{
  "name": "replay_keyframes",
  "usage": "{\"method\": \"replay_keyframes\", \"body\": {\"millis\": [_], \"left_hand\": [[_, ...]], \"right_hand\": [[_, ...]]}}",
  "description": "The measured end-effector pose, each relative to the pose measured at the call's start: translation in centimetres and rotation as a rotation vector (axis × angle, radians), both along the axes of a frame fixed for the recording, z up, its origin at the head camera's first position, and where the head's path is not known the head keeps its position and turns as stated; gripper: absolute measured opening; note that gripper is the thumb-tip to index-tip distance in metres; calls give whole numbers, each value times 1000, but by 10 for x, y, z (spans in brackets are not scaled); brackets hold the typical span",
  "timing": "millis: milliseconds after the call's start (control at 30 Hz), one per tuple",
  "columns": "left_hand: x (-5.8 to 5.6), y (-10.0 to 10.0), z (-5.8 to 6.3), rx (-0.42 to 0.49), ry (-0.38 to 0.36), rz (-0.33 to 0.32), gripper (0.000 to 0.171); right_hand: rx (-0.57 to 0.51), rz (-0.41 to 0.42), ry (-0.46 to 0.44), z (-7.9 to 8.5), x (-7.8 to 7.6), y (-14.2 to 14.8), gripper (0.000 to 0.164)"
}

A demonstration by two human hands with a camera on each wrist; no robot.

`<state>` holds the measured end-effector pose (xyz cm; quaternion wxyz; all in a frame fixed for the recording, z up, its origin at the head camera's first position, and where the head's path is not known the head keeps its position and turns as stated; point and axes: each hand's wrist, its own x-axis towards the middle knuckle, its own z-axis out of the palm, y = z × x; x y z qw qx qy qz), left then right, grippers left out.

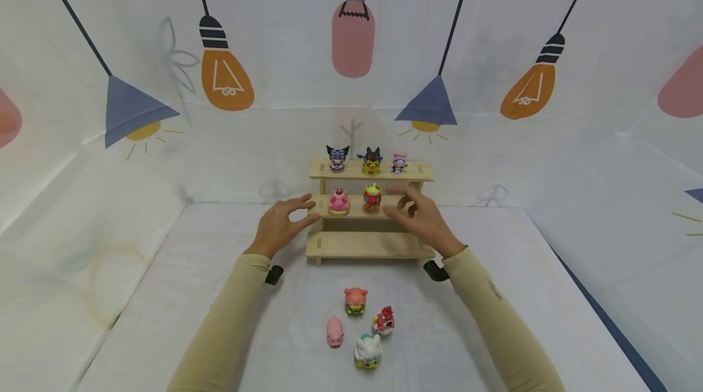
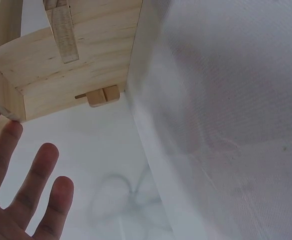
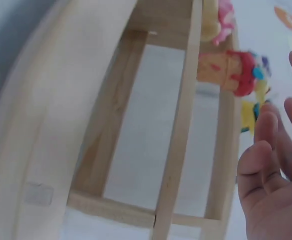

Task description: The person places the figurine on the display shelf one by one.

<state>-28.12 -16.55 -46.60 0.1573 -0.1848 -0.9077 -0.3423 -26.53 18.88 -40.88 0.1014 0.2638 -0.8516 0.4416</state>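
My left hand [image 1: 276, 227] is at the left end of a three-tier wooden shelf [image 1: 369, 244], thumb and fingers spread; in the left wrist view its fingertips [image 2: 13, 129] reach the shelf's end. On the middle tier stand a pink figurine [image 1: 338, 201] on a tan base and a green-headed alien figurine [image 1: 372, 196] in red and blue. My right hand [image 1: 427, 224] hovers just right of the alien, fingers bent, nothing between them. From the right wrist, the alien [image 3: 233, 72] shows on a cone-like base, with the hand [image 3: 278, 195] beside it.
Three figurines stand on the top tier: a dark-eared one [image 1: 337, 160], a yellow one [image 1: 371, 161] and a small pink-and-white one [image 1: 399, 163]. On the white table lie a pink pig [image 1: 334, 332], a pink-headed figurine [image 1: 355, 300], a red-and-white one [image 1: 384, 321] and a white one [image 1: 368, 350].
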Motion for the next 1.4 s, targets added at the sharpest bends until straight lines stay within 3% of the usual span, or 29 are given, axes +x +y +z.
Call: {"method": "replay_keyframes", "body": {"millis": [433,800,1133,1400], "left_hand": [[0,0,-2,-1,9,2,45],[-3,-1,-5,8,-1,-1,47],[-4,-1,-7,4,-3,9,49],[-2,0,-5,10,4,10,47]], "right_hand": [[101,222,7,-18,62,24,38],[89,370,-155,-51,107,31,47],[106,444,-218,-67,121,25,42],[113,484,-138,-76,120,24,38]]}}
